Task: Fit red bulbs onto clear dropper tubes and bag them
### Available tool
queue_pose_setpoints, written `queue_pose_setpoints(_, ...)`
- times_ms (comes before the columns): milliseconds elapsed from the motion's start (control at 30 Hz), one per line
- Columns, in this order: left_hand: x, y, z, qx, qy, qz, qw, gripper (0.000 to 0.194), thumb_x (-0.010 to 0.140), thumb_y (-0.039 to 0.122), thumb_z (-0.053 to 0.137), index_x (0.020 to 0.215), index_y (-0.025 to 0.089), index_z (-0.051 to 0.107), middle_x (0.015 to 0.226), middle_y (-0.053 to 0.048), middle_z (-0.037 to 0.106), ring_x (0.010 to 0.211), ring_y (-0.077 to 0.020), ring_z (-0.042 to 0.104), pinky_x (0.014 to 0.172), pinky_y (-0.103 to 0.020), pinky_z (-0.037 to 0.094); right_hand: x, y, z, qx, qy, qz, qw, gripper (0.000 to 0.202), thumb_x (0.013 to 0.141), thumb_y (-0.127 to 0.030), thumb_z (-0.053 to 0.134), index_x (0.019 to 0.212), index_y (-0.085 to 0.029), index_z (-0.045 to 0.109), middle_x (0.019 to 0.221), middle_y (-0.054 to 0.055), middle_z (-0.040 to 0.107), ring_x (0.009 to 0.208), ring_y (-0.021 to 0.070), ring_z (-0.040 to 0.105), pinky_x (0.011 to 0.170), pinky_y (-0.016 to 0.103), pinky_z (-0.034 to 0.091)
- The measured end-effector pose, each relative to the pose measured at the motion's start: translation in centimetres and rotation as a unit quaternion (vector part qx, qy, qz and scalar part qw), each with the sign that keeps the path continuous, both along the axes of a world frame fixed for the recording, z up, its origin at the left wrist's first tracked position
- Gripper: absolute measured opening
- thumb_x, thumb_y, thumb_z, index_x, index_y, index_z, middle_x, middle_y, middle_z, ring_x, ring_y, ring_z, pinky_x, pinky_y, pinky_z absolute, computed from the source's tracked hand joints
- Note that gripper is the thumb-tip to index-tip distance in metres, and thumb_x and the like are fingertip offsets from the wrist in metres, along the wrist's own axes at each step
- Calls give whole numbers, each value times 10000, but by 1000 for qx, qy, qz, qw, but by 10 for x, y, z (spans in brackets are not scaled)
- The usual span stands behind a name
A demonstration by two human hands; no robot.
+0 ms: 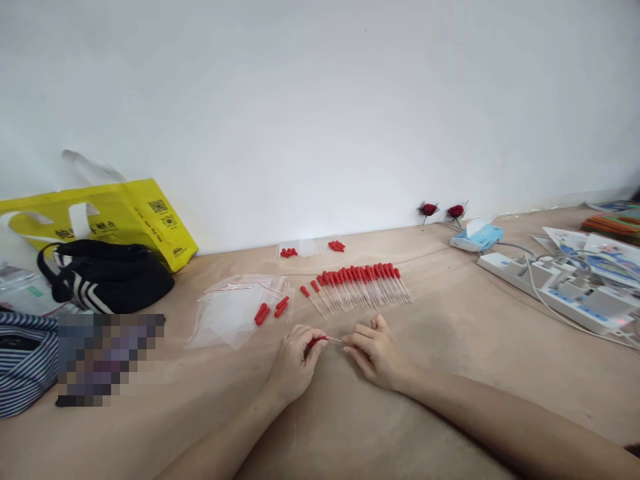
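Between thumb and fingers, my left hand [299,360] holds a red rubber bulb [318,341]. A thin clear tube [334,340] runs from the bulb to my right hand [373,350], whose fingers pinch its other end. Beyond my hands lies a row of several clear droppers with red bulbs [360,287], side by side. A few loose red bulbs [262,313] and some thin clear tubes [289,303] rest near the clear plastic bags [230,313], left of the row. More red bulbs [337,246] lie near the wall.
At the left are a yellow bag [115,213], a black pouch [120,273] and striped cloth [25,360]. On the right stand a tissue pack [477,236], a power strip with plugs [555,293] and papers [600,253]. Two dark red roses [456,211] lie by the wall.
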State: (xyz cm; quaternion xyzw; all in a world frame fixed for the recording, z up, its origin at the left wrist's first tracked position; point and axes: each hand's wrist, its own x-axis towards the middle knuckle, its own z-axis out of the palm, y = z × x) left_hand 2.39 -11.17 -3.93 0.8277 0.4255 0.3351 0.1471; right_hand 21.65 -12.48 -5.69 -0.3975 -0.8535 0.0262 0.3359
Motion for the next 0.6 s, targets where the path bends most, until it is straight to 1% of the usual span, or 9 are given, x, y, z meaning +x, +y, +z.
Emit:
queue_pose_setpoints(167, 0, -2, -1, 31, 51, -5, 998, 143, 823, 228, 443, 744, 200, 559, 717, -17, 599, 755, -192, 532, 714, -346, 377, 6, 3, 4, 59, -57, 24, 996, 224, 843, -164, 378, 824, -185, 600, 669, -3, 575, 554, 98, 414, 646, 306, 192)
queue_pose_setpoints(300, 1, -3, -2, 71, 87, -41, 993, 123, 813, 184, 440, 752, 198, 546, 722, -13, 599, 780, -188, 524, 759, -361, 333, 10, 6, 7, 110, -83, 42, 990, 267, 848, -146, 344, 791, -174, 603, 612, -6, 552, 527, 94, 390, 629, 309, 179)
queue_pose_setpoints(467, 4, -5, -5, 106, 68, -61, 990, 137, 824, 161, 397, 774, 193, 521, 733, -16, 592, 808, -181, 515, 820, -370, 294, 8, 8, 6, 96, -60, 48, 992, 255, 847, -189, 351, 762, -160, 589, 631, 2, 543, 537, 99, 371, 622, 298, 181)
queue_pose_setpoints(600, 5, -5, -6, 113, 56, -69, 990, 138, 824, 157, 388, 761, 192, 506, 722, -10, 584, 802, -173, 521, 834, -361, 286, 1, 9, 3, 81, -49, 49, 994, 258, 847, -192, 345, 734, -156, 573, 638, 4, 535, 546, 104, 360, 624, 295, 183)
